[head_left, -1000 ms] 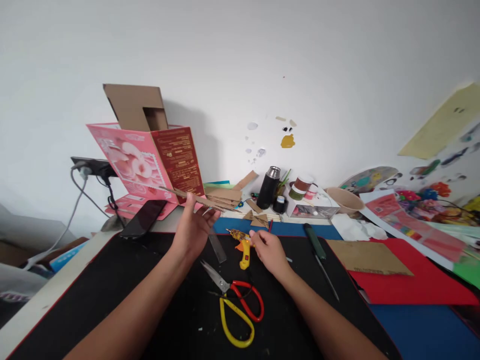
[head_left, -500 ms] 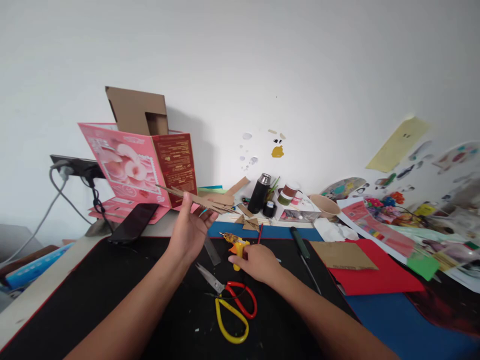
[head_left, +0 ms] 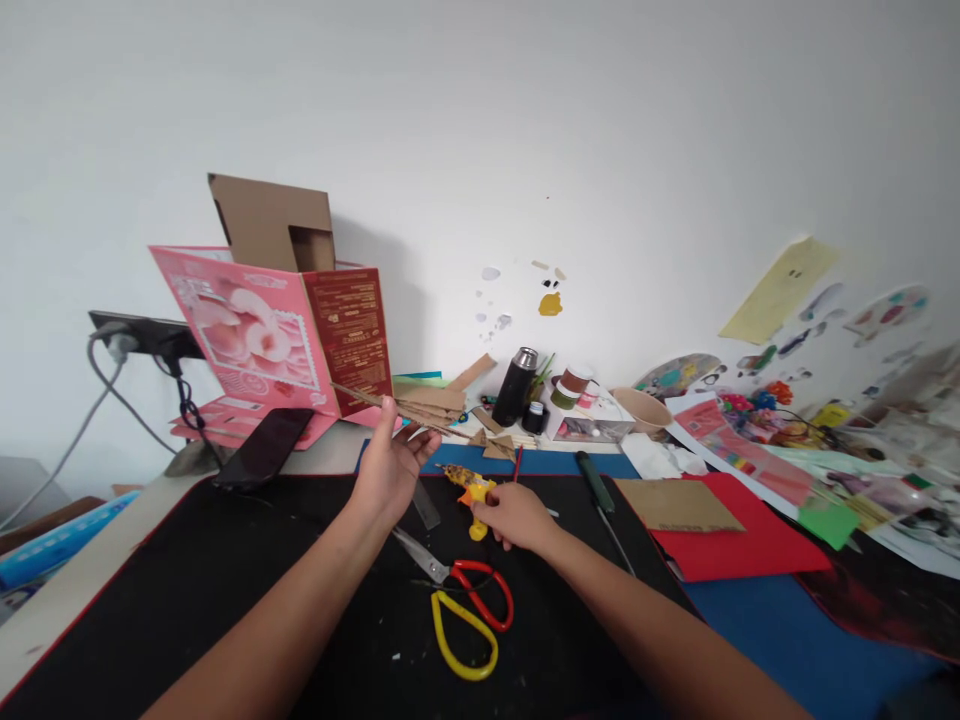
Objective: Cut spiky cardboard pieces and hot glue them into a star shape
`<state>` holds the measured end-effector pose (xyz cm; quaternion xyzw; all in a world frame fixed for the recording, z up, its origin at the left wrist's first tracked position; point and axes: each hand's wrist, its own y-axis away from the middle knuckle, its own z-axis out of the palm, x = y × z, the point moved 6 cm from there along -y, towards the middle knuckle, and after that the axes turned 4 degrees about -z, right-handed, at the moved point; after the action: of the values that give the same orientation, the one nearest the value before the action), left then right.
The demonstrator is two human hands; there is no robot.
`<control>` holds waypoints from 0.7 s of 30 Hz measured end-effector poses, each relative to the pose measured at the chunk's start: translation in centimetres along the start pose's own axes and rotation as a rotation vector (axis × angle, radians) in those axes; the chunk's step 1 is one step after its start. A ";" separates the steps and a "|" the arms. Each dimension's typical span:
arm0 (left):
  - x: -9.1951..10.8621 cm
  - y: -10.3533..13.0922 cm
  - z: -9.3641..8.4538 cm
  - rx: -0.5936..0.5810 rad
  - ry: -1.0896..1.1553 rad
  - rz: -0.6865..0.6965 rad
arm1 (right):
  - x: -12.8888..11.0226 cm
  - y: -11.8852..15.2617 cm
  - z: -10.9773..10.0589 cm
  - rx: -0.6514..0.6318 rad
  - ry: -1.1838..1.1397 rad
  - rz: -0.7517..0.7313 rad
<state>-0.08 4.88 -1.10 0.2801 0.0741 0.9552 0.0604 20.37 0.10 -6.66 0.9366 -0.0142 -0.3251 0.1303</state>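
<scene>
My left hand (head_left: 391, 465) holds a thin, flat cardboard piece (head_left: 409, 411) up at an angle, its thumb in front and its fingers behind. My right hand (head_left: 516, 514) is closed on the yellow glue gun (head_left: 476, 500) at its handle, with the nozzle pointing left. The gun is low over the black mat (head_left: 300, 600). Nearer to me lie scissors (head_left: 442, 573) with one red and one yellow handle, and a ruler (head_left: 426, 505) lies left of the gun.
A pink box (head_left: 255, 335) stands at the left behind a phone (head_left: 266, 447). At the back are a black thermos (head_left: 516, 388) and paint jars (head_left: 574, 384). A green-handled tool (head_left: 596, 484) and a red folder (head_left: 750, 550) lie on the right.
The cardboard in my left hand has tilted and shifted slightly to the right. My right fingers have changed their hold on the glue gun's handle, and the gun has turned a little.
</scene>
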 end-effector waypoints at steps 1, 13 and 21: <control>-0.2 -0.1 -0.1 0.003 -0.003 -0.007 | 0.1 0.1 0.0 0.000 -0.031 0.007; 0.0 0.2 0.1 -0.020 -0.035 -0.014 | 1.9 0.7 0.4 0.036 -0.555 0.135; -3.2 1.1 -0.1 -0.006 -0.190 -0.235 | 2.3 1.0 0.7 0.072 -0.599 0.127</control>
<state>2.45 3.29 -2.65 0.3586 0.0974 0.9109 0.1795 21.82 -1.35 -8.37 0.8005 -0.1221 -0.5770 0.1069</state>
